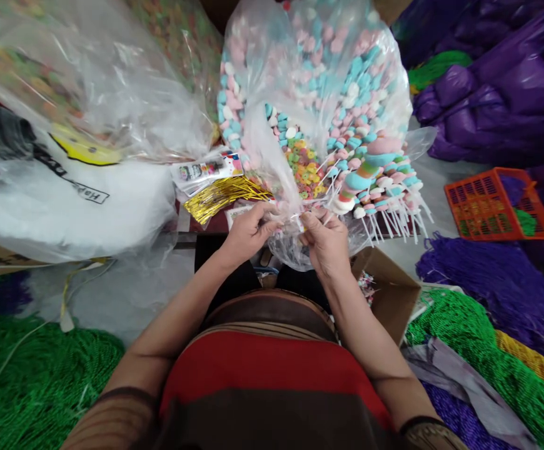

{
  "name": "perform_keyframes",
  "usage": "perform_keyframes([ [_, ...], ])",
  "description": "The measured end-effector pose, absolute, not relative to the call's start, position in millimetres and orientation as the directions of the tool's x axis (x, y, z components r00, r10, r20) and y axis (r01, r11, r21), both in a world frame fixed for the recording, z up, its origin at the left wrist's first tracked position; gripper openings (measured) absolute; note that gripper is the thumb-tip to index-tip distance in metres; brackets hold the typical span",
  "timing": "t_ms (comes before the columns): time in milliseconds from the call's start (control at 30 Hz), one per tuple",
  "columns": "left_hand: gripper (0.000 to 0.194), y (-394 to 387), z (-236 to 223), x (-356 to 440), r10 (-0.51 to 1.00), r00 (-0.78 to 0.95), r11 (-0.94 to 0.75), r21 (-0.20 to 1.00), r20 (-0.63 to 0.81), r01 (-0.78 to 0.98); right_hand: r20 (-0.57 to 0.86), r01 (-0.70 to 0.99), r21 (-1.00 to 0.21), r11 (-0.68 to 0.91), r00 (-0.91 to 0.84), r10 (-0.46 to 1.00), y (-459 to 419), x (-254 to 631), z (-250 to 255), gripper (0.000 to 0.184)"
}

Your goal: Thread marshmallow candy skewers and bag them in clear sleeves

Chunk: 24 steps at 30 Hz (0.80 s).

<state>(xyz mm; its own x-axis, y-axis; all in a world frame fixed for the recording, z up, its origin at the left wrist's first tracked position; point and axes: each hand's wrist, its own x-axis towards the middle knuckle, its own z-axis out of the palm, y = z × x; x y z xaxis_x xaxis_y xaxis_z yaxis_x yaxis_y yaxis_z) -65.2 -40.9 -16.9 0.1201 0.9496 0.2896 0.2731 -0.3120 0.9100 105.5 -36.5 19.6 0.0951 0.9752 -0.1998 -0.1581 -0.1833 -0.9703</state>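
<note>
Both hands meet over a clear plastic bag (295, 255) at the table's near edge. My left hand (248, 231) is closed in a pinch; what its fingertips hold is too small to make out. My right hand (326, 240) is closed too, thumb against fingers, beside a marshmallow skewer (362, 178) of pink, blue, white and orange pieces. The skewer leans up and right, its lower end at my right fingers. Just beyond the hands lie ring-shaped gummies (304, 169). Finished-looking marshmallow skewers (394, 190) lie piled at the right, white sticks toward me.
A huge clear bag of marshmallows (314, 69) fills the back. Gold twist ties (225, 195) and printed packets (211, 169) lie left of the hands. A cardboard box (387, 290) stands low right; an orange basket (501, 206) is farther right. Green bead strands (42, 375) lie lower left.
</note>
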Motion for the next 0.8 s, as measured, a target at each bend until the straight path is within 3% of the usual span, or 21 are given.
perform_keyframes([
  [200,0.058,-40.6,-12.6,-65.4,0.964,0.107,-0.258,0.949,0.242,0.178,-0.117,0.018,-0.992,-0.122,0.194,0.974,-34.2,100.8,-1.2,0.066],
  [400,0.056,-37.4,-10.9,-85.5,0.989,0.026,-0.146,0.989,0.146,0.009,0.019,0.094,-0.995,0.01,0.094,0.995,-44.9,130.2,17.2,0.046],
  [633,0.045,-29.0,-29.0,-108.8,0.972,0.056,-0.219,0.963,0.23,-0.156,0.131,0.303,-0.946,0.113,0.038,0.991,-65.8,190.7,26.2,0.037],
  [800,0.047,-28.7,-35.3,-112.7,0.966,0.098,-0.225,0.964,0.239,-0.141,0.162,0.448,-0.88,0.158,-0.028,0.986,-70.9,205.7,39.5,0.036],
])
